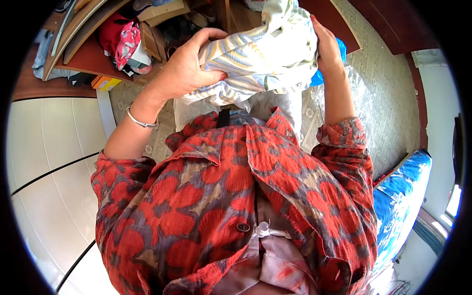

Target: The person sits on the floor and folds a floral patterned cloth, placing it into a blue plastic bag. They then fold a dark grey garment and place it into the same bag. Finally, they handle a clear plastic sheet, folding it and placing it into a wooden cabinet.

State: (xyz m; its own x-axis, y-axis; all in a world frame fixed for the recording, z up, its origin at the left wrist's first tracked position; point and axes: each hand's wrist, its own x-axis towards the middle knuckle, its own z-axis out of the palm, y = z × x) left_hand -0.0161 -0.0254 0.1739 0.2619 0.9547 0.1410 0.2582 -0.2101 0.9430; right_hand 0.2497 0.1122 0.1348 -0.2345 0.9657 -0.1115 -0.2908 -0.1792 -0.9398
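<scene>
Both hands hold a bunched cloth point(258, 59), white with yellow, blue and green patterning, up in front of me. My left hand point(193, 66) grips its left side, thumb on the near face and fingers over the top. At the right end, my right hand point(326, 48) presses against the cloth, its fingers partly hidden behind it. A bright blue plastic-like item point(317, 78) shows behind the cloth beside my right hand. Under the cloth lies whitish translucent material point(276, 105), partly covered. What the folds contain is hidden.
At the upper left, an open wooden cabinet point(92, 59) holds a pink patterned cloth point(128, 42), a cardboard box point(164, 13) and shoes. Clear plastic wrap point(356, 96) lies on the patterned floor point(391, 99) at right. A blue floral padded item point(402, 188) stands lower right. White panels point(55, 147) line the left.
</scene>
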